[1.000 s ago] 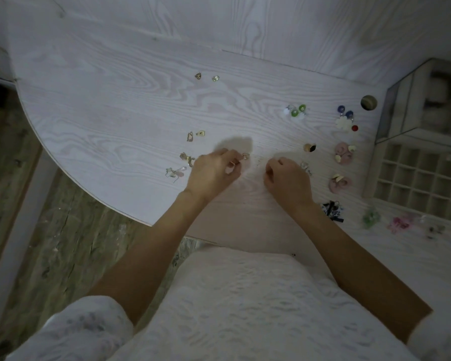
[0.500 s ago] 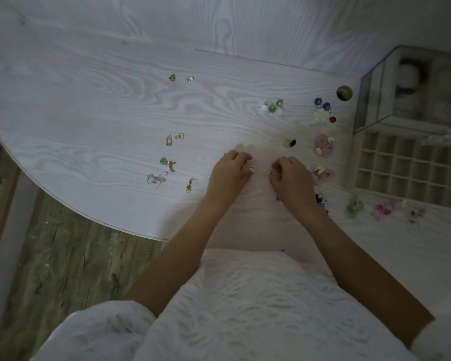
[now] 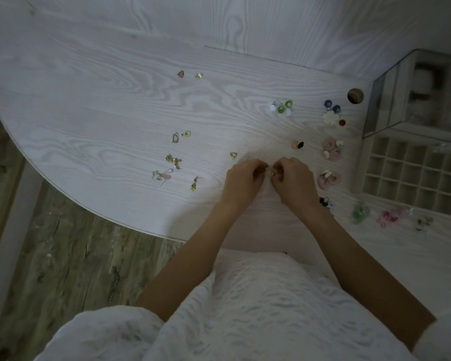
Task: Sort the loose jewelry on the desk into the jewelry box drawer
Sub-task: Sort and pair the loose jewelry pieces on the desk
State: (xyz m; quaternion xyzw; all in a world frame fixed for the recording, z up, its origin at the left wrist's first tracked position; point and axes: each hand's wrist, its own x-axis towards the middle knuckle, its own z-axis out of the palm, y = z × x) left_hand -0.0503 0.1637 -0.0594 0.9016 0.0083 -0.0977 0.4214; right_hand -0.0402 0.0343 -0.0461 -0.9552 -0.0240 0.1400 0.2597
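Hands meet over the white desk (image 3: 89,105). The left hand (image 3: 242,182) and the right hand (image 3: 293,182) both pinch one small gold earring (image 3: 270,172) between their curled fingertips. More little earrings lie spread on the desk, one gold piece (image 3: 233,155) just beside the left hand. The drawer (image 3: 412,175) with many small squares sits open at the right, under the jewelry box (image 3: 417,95).

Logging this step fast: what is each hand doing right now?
Left hand: fingers curled, pinching a small gold earring.
Right hand: fingers curled, pinching the same earring from the other side.
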